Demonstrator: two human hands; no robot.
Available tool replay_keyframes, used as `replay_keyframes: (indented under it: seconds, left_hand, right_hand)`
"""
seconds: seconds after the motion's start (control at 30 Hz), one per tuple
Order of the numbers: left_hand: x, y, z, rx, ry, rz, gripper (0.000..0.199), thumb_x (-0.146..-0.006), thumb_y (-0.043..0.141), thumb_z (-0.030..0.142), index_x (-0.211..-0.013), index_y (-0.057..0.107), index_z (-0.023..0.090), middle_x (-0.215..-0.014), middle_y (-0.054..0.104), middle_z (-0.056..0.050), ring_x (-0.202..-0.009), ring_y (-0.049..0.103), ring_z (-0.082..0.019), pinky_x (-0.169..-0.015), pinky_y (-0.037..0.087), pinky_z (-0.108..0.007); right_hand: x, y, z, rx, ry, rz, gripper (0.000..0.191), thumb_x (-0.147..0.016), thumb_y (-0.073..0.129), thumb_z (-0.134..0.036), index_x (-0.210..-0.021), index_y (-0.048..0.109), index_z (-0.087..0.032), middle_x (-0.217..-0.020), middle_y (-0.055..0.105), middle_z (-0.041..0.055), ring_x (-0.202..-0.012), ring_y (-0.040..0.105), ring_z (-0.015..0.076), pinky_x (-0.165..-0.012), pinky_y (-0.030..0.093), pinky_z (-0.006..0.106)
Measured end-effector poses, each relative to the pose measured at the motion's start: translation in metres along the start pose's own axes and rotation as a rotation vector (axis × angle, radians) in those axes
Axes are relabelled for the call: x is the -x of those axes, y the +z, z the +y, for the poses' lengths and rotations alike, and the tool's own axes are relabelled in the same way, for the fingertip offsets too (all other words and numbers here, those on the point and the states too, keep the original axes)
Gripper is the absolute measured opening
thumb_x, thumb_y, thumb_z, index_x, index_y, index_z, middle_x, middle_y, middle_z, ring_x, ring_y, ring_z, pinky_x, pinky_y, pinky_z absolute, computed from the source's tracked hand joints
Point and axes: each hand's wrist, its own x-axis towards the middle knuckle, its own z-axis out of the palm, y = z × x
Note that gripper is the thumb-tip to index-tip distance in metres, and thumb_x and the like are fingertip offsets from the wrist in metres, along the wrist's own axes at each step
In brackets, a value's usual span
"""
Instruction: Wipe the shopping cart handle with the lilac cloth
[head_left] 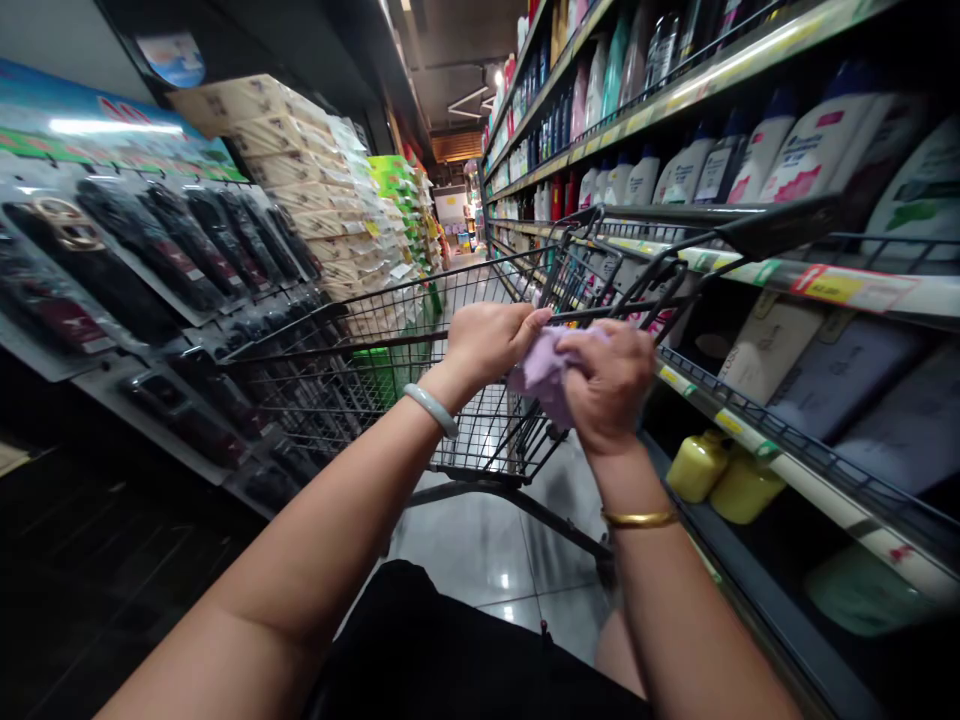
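Note:
A black wire shopping cart (pixel 375 352) stands in front of me, at an angle across the aisle. My left hand (pixel 484 345), with a pale bangle at the wrist, is closed around a bar of the cart near the middle of the view. Close beside it, my right hand (pixel 611 375), wearing a gold bracelet, clutches a crumpled light purple cloth (pixel 546 370) against the same bar. The cloth reaches the left hand's fingers. What lies under the cloth is hidden. The cart's handle (pixel 780 228) sticks out to the upper right, near the shelf.
Shelves on the right carry shampoo bottles (pixel 814 140), boxes (pixel 772 345) and yellow jars (pixel 697 465). Packaged belts (pixel 90 265) hang on the left. Stacked tissue packs (pixel 292 170) stand behind them. Shiny floor tiles (pixel 487 545) show below the cart.

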Motion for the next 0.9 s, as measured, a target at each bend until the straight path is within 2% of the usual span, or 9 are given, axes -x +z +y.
replay_keyframes:
  seconds: [0.13,0.27,0.33,0.53,0.67,0.73,0.77,0.83,0.9]
  left_hand:
    - [0.004,-0.001,-0.005,0.023,0.015,-0.006,0.079,-0.106,0.017,0.071,-0.093,0.079,0.024,-0.087,0.079,-0.007,-0.078,0.067,-0.021,-0.06,0.015,-0.035]
    - [0.008,-0.001,-0.008,0.038,0.005,0.017,0.085,-0.104,0.013,0.075,-0.085,0.077,0.023,-0.084,0.078,-0.007,-0.075,0.065,-0.019,-0.061,0.015,-0.034]
    - [0.012,-0.002,-0.009,0.043,-0.013,0.031,0.086,-0.103,0.012,0.077,-0.081,0.075,0.022,-0.082,0.077,-0.007,-0.073,0.063,-0.019,-0.061,0.015,-0.034]
    - [0.024,-0.003,-0.015,0.069,0.007,0.118,0.088,-0.102,0.01,0.078,-0.073,0.071,0.022,-0.075,0.074,-0.007,-0.069,0.062,-0.019,-0.06,0.017,-0.036]
    - [0.032,-0.004,-0.027,0.116,0.037,0.171,0.088,-0.103,0.008,0.075,-0.075,0.072,0.021,-0.074,0.073,-0.009,-0.072,0.066,-0.021,-0.068,0.036,-0.036]
    - [0.042,-0.007,-0.027,0.244,0.078,0.242,0.083,-0.106,0.014,0.071,-0.089,0.078,0.02,-0.088,0.078,-0.01,-0.087,0.072,-0.023,-0.085,0.046,-0.038]
    - [0.05,-0.008,-0.024,0.346,0.077,0.296,0.077,-0.108,0.016,0.065,-0.103,0.079,0.02,-0.108,0.08,-0.011,-0.105,0.073,-0.024,-0.098,0.047,-0.04]
    - [0.072,-0.012,-0.009,0.496,0.081,0.418,0.063,-0.108,0.029,0.063,-0.136,0.071,0.025,-0.155,0.061,-0.011,-0.148,0.052,-0.027,-0.123,0.036,-0.046]
    - [0.095,-0.013,0.015,0.581,0.109,0.462,0.059,-0.105,0.044,0.064,-0.156,0.054,0.035,-0.175,0.034,-0.007,-0.162,0.033,-0.028,-0.13,0.029,-0.046]
  right_hand:
    - [-0.001,-0.003,-0.002,0.031,0.031,0.125,0.026,-0.085,0.062,-0.012,-0.098,0.081,-0.023,-0.11,0.068,0.0113,-0.107,0.059,0.0285,-0.096,0.047,0.045]
    - [0.014,0.003,-0.028,0.001,-0.212,-0.106,0.02,-0.09,0.064,-0.014,-0.095,0.079,-0.027,-0.113,0.072,0.0084,-0.109,0.058,0.0266,-0.093,0.046,0.042]
    - [0.011,-0.001,-0.029,-0.055,-0.26,-0.131,0.02,-0.092,0.065,-0.015,-0.098,0.079,-0.027,-0.113,0.072,0.0078,-0.11,0.059,0.0262,-0.095,0.045,0.042]
    - [-0.01,-0.024,-0.009,0.007,-0.057,0.205,0.024,-0.086,0.067,-0.014,-0.105,0.079,-0.024,-0.115,0.065,0.0127,-0.112,0.059,0.0319,-0.098,0.045,0.051]
    - [0.01,-0.013,-0.041,-0.038,-0.315,0.016,0.018,-0.093,0.068,-0.014,-0.101,0.078,-0.027,-0.113,0.071,0.0081,-0.109,0.059,0.0251,-0.094,0.047,0.042]
    - [0.013,-0.007,-0.057,-0.064,-0.378,-0.078,0.014,-0.096,0.068,-0.018,-0.097,0.077,-0.028,-0.115,0.073,0.0047,-0.113,0.059,0.0237,-0.094,0.047,0.039]
    - [0.01,-0.008,-0.062,-0.086,-0.346,-0.082,0.015,-0.096,0.068,-0.017,-0.098,0.077,-0.028,-0.115,0.073,0.0045,-0.114,0.059,0.0236,-0.096,0.048,0.039]
    - [-0.002,-0.016,-0.067,-0.157,-0.18,-0.019,0.021,-0.096,0.064,-0.013,-0.103,0.078,-0.028,-0.115,0.071,0.0064,-0.115,0.059,0.0236,-0.1,0.05,0.04]
    - [-0.018,-0.029,-0.07,-0.279,0.043,0.069,0.029,-0.094,0.059,-0.008,-0.105,0.078,-0.027,-0.114,0.068,0.0079,-0.115,0.06,0.0233,-0.104,0.052,0.042]
